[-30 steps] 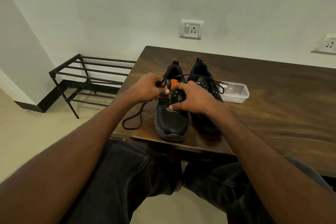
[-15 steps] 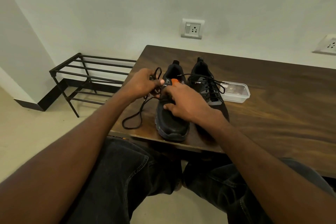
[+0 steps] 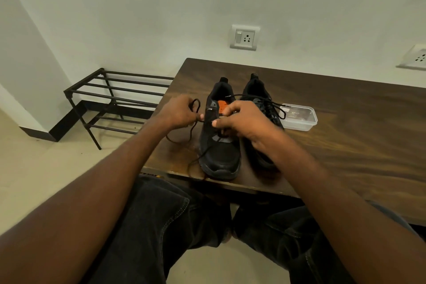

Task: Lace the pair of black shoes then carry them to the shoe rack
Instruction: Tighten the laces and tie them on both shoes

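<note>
Knees: dark trousers fill the near foreground, below the bench's near edge; no part in the work.
Lace (image 3: 193,132): black cord, one run trailing from the left shoe across the bench toward its near-left corner, slack end hanging over the near edge.
Left hand (image 3: 178,112): fingers curled round the lace, a loop standing above the knuckles.
Right hand (image 3: 241,120): fingers bent over the tongue and eyelet rows, thumb and forefinger close together as if pinching a lace end; the pinch itself is hard to confirm.
Left shoe (image 3: 219,145): near the bench's near-left corner, toe toward the person, only partly laced by the look of it.
Step, judged: threading an eyelet. Keep the left-hand run taut, feed the tip squarely through the hole, draw both sides even before the next pair.
Right shoe (image 3: 260,99): just beside the left one, laced, front half covered by the right wrist.
Plastic box (image 3: 298,117): beside the right shoe, contents unreadable.
Shoe rack (image 3: 115,97): on the floor past the bench's left edge, its right end cut off by the bench.
Hidden: eyelets in use, lace tip, orange tag's print.
</note>
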`<state>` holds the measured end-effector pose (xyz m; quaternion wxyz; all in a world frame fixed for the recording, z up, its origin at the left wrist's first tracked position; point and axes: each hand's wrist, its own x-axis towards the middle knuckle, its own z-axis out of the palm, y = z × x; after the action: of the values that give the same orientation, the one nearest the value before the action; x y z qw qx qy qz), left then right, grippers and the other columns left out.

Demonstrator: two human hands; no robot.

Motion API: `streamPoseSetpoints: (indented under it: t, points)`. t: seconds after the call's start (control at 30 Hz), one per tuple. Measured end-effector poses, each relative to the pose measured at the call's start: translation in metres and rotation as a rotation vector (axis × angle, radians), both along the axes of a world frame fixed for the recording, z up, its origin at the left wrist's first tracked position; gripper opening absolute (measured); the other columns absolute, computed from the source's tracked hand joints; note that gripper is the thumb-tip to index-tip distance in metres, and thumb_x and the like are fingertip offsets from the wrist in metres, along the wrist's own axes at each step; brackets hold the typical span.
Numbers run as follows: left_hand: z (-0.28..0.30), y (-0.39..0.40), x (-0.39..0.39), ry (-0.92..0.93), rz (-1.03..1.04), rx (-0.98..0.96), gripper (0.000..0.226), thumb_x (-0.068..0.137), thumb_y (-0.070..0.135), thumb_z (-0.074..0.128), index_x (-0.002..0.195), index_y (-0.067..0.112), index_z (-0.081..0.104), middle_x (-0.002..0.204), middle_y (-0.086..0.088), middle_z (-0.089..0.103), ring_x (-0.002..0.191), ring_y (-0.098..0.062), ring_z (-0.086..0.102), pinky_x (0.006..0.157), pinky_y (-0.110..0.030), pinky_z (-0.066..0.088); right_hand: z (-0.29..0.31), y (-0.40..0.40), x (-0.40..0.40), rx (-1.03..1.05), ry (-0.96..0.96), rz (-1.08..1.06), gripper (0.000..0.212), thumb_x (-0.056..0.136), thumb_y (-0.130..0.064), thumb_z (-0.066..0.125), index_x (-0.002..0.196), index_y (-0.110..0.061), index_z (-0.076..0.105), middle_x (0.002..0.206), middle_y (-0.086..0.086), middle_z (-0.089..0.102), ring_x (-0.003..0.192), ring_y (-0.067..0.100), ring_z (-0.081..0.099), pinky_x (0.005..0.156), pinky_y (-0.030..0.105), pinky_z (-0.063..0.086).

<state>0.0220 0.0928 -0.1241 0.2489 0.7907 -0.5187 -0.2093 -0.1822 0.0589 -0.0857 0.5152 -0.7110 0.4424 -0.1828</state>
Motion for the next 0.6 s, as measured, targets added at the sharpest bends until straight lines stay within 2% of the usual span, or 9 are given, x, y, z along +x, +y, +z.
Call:
streamPoseSetpoints:
  t: [0.07,0.13,0.2,0.23,0.27,0.33,0.4,0.5,0.6]
  points:
    - [0.001,0.003,0.001,-0.085,0.018,0.079,0.037,0.084,0.036,0.084,0.107,0.016,0.064,0.107,-0.008,0.070,0.096,-0.022,0.067,0.088,-0.045,0.058,0.017,-0.006,-0.015,0.268,-0.221,-0.043,0.017,0.087,-0.009,0.079,0.092,-0.016,0.064,0.082,0.007,0.074,0.068,0.014,0.070,0.065,0.028,0.052]
    - [0.004,0.005,-0.002,-0.232,0.050,0.155,0.063,0.082,0.040,0.085,0.132,0.017,0.055,0.135,-0.011,0.058,0.121,-0.028,0.057,0.103,-0.050,0.049,0.032,-0.018,-0.030,0.393,-0.469,-0.121,0.018,0.090,-0.005,0.074,0.095,-0.017,0.062,0.078,0.003,0.066,0.059,0.011,0.062,0.063,0.029,0.053]
    - [0.014,0.006,-0.009,-0.329,0.068,0.110,0.069,0.087,0.043,0.079,0.144,0.022,0.047,0.148,-0.009,0.048,0.138,-0.030,0.045,0.114,-0.056,0.035,0.042,-0.029,-0.044,0.341,-0.602,-0.192,0.018,0.090,-0.006,0.075,0.101,-0.014,0.064,0.078,0.001,0.061,0.052,0.008,0.049,0.052,0.026,0.047]
    - [0.020,0.006,-0.014,-0.305,0.058,0.014,0.061,0.091,0.042,0.074,0.144,0.024,0.049,0.147,-0.006,0.050,0.139,-0.028,0.045,0.115,-0.055,0.032,0.045,-0.032,-0.050,0.240,-0.574,-0.207,0.017,0.091,-0.008,0.075,0.104,-0.013,0.067,0.078,0.000,0.062,0.050,0.007,0.045,0.047,0.024,0.043]
    - [0.028,0.006,-0.020,-0.206,0.024,-0.111,0.052,0.095,0.040,0.070,0.141,0.025,0.052,0.142,-0.003,0.055,0.136,-0.023,0.050,0.114,-0.050,0.037,0.047,-0.034,-0.055,0.135,-0.511,-0.196,0.014,0.093,-0.009,0.074,0.106,-0.012,0.070,0.080,0.001,0.065,0.050,0.007,0.042,0.045,0.022,0.039]
    - [0.045,0.010,-0.037,0.172,-0.076,-0.334,0.036,0.104,0.034,0.060,0.137,0.020,0.058,0.124,0.003,0.068,0.120,-0.011,0.064,0.096,-0.030,0.050,0.048,-0.031,-0.059,0.009,-0.366,-0.089,0.014,0.096,-0.010,0.071,0.110,-0.011,0.074,0.085,0.005,0.073,0.051,0.008,0.044,0.046,0.020,0.038]
    - [0.060,0.013,-0.057,0.429,-0.206,-0.389,0.034,0.107,0.032,0.053,0.137,0.015,0.058,0.112,0.000,0.075,0.104,-0.003,0.071,0.077,-0.014,0.051,0.047,-0.025,-0.058,-0.021,-0.270,0.025,0.017,0.097,-0.009,0.070,0.112,-0.013,0.075,0.092,0.009,0.078,0.054,0.009,0.050,0.052,0.024,0.041]
    - [0.061,0.012,-0.065,0.474,-0.345,-0.333,0.031,0.105,0.034,0.057,0.121,0.009,0.068,0.097,-0.015,0.074,0.080,-0.016,0.071,0.072,-0.023,0.053,0.047,-0.022,-0.055,-0.027,-0.265,0.030,0.018,0.096,-0.007,0.071,0.113,-0.011,0.073,0.093,0.011,0.078,0.054,0.009,0.052,0.052,0.026,0.042]
    - [0.052,0.011,-0.048,0.328,-0.347,-0.225,0.030,0.103,0.036,0.061,0.092,0.012,0.075,0.085,-0.020,0.072,0.070,-0.019,0.065,0.076,-0.040,0.054,0.049,-0.031,-0.063,-0.130,-0.241,-0.113,0.015,0.093,-0.007,0.074,0.107,-0.013,0.075,0.090,0.005,0.078,0.050,0.002,0.052,0.050,0.019,0.043]
